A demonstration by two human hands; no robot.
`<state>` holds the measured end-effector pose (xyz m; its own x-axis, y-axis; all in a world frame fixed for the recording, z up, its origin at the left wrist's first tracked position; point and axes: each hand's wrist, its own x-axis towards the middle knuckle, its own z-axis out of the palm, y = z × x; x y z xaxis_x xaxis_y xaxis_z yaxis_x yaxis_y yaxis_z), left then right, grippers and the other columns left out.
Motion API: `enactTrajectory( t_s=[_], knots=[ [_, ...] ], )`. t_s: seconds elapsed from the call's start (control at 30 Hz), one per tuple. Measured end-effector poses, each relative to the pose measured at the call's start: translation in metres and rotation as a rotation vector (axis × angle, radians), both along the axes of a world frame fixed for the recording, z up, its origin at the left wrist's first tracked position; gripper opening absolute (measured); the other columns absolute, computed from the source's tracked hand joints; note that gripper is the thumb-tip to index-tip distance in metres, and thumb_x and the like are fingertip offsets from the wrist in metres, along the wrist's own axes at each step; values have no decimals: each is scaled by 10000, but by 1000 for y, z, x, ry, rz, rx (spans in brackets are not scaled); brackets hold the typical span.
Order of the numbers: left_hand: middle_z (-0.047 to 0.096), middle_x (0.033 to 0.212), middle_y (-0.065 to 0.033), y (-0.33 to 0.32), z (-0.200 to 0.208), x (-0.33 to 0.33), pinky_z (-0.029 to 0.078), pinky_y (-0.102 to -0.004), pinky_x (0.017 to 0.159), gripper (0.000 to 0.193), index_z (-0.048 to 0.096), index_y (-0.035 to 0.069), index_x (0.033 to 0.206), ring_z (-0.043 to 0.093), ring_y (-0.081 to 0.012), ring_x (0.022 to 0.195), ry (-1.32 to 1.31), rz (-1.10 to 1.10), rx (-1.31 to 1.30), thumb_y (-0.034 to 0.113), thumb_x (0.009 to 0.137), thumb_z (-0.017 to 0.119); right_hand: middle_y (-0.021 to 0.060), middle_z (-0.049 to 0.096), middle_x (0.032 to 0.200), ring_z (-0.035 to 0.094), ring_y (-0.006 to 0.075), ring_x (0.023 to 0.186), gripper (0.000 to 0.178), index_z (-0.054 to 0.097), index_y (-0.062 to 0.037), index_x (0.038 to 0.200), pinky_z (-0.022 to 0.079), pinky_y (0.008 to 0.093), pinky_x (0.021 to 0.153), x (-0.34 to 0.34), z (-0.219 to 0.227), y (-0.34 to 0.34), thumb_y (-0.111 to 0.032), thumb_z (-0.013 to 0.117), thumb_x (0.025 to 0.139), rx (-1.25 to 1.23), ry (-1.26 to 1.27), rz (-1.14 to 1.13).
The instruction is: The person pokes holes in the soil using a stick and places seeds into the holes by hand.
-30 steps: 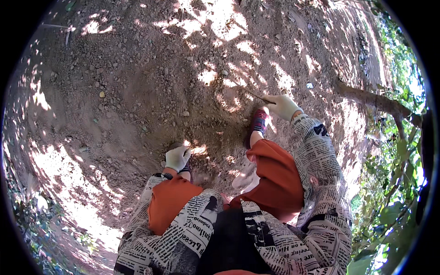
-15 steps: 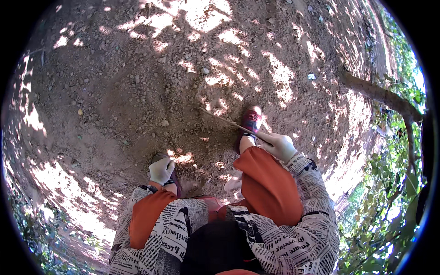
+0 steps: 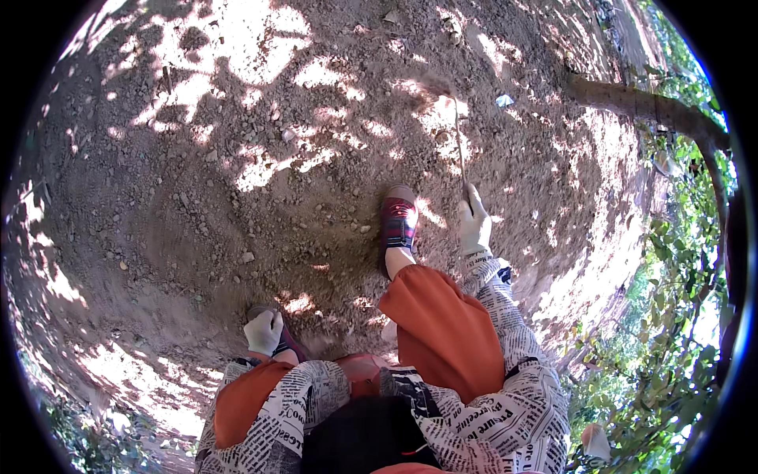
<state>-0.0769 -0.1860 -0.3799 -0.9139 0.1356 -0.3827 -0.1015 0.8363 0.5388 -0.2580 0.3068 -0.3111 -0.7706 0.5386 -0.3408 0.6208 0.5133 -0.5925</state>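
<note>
Projecting forward from the right hand (image 3: 475, 223), one thin stick (image 3: 460, 146) spans the soil (image 3: 174, 229) to the right of center; contact between its far end and the soil cannot be determined. The right hand, in a pale glove, grasps the stick at its near end. The left hand (image 3: 263, 330), likewise gloved, is curled closed; whether it encloses anything cannot be determined. Two shoes are in view: the right shoe (image 3: 398, 221) stands between the hands, just left of the stick's near end; the left shoe (image 3: 294, 345) is partly covered by the left hand. One pale blue scrap (image 3: 504, 100) lies near the stick's far end, to its right. One branch (image 3: 639, 104) enters from the right, well apart from the stick, with green leaves (image 3: 679, 276) below it. Two orange trouser legs (image 3: 444, 336) occupy the lower area.
</note>
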Motion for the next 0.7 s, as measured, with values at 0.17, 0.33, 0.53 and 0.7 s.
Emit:
enactTrajectory(
  t_s=[0.17, 0.33, 0.53, 0.7],
  knots=[
    [550, 592, -146, 2, 1, -3, 436, -495, 511, 335, 518, 99, 623, 557, -384, 550, 0, -52, -43, 294, 873, 627, 69, 681, 1109, 605, 133, 859, 426, 499, -51, 1380, 495, 274, 822, 103, -17, 25, -103, 536, 958, 160, 60, -1],
    [554, 590, -152, 6, 3, -3, 442, -499, 518, 321, 541, 95, 626, 558, -391, 551, -7, -66, -40, 289, 860, 645, 135, 636, 1233, 610, 192, 1107, 438, 501, -41, 1371, 459, 285, 950, 195, -10, -3, -119, 556, 943, -57, -77, -76],
    [568, 596, -150, 0, -1, 2, 449, -501, 535, 315, 547, 97, 636, 571, -383, 564, -18, -82, -54, 293, 864, 640, 152, 631, 1246, 629, 223, 1126, 443, 512, -102, 1370, 467, 292, 932, 76, -12, -5, -121, 554, 929, 186, 83, 3],
    [569, 601, -134, 2, 1, -2, 440, -506, 504, 318, 534, 112, 641, 571, -376, 551, 30, -107, -55, 302, 881, 619, 204, 684, 976, 663, 302, 767, 482, 465, -163, 1411, 502, 384, 724, -67, -49, 54, -244, 556, 944, 233, 88, -82]
  ],
)
